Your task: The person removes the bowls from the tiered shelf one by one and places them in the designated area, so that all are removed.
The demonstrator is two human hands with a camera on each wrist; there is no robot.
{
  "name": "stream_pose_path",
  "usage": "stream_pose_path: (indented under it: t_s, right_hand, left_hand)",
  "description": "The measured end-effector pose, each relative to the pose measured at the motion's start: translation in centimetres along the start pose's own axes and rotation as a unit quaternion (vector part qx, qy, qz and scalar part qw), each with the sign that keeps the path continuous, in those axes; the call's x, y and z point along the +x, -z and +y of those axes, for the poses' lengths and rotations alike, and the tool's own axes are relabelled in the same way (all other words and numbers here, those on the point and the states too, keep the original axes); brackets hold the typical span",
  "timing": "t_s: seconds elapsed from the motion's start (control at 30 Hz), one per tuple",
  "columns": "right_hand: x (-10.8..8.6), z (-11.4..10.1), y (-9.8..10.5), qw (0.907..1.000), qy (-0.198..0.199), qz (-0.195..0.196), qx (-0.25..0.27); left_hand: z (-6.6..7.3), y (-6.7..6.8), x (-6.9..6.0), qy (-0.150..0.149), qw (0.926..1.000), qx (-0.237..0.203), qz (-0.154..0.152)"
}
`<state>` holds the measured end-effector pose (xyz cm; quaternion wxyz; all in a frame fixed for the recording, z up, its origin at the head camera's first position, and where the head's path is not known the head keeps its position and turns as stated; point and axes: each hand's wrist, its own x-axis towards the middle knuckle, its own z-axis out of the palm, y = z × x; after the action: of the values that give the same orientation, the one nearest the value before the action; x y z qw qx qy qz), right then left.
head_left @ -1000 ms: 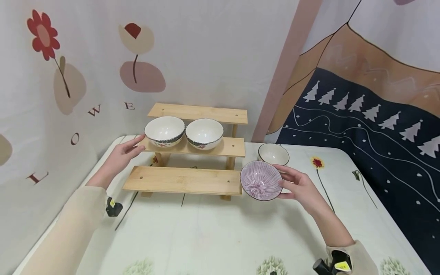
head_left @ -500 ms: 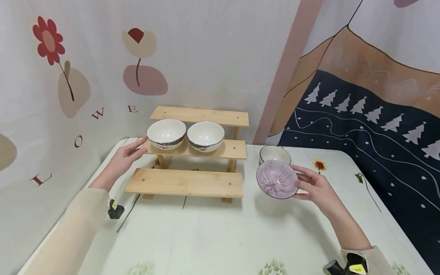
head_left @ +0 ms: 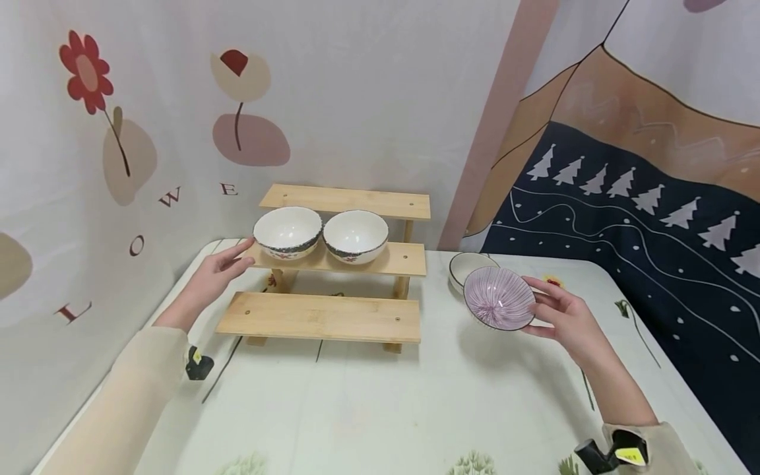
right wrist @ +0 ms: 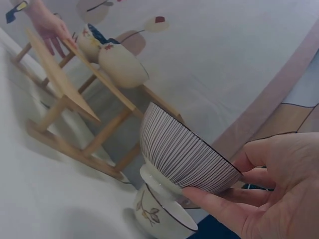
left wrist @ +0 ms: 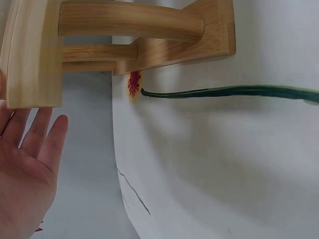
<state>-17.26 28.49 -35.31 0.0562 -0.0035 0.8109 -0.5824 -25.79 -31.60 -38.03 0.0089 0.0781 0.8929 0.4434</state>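
My right hand (head_left: 570, 323) holds a purple-striped bowl (head_left: 500, 299) by its side, tilted and raised above the table. In the right wrist view the thumb lies near the bowl's foot, and the outside of the striped bowl (right wrist: 184, 154) has dark lines. Just behind it on the table is a cream bowl (head_left: 466, 269) with a dark rim, partly hidden. My left hand (head_left: 215, 274) touches the left end of a wooden three-tier shelf (head_left: 320, 316) at the middle board; its fingers look straight in the left wrist view (left wrist: 35, 144). Two white bowls with patterned outsides, a left one (head_left: 287, 231) and a right one (head_left: 356, 234), sit side by side on that board.
The shelf's top board (head_left: 350, 200) and lowest board bear nothing. A flower-printed cloth (head_left: 368, 409) covers the table. Behind stands a pale printed curtain (head_left: 368, 92), with a dark tree-patterned part (head_left: 623, 218) at the right.
My right hand has carried the striped bowl rightward, away from the shelf's right end, to in front of the cream bowl. My left hand stays at the middle board; the view has shifted slightly.
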Motion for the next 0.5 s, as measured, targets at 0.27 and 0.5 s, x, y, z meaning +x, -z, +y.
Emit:
stream_pose_path:
  t_s: [0.27,0.5]
  right_hand:
    - [0.6,0.5,1.5,0.9978,0.029,0.008,0.06]
    - [1.0,0.9,2.5,0.9925,0.034,0.019,0.116]
  left_hand:
    - [-0.1,-0.1,-0.1,0.0,1.0,0.0,0.001]
    - [0.0,0.0,-0.1,-0.01,0.9999,0.003,0.006]
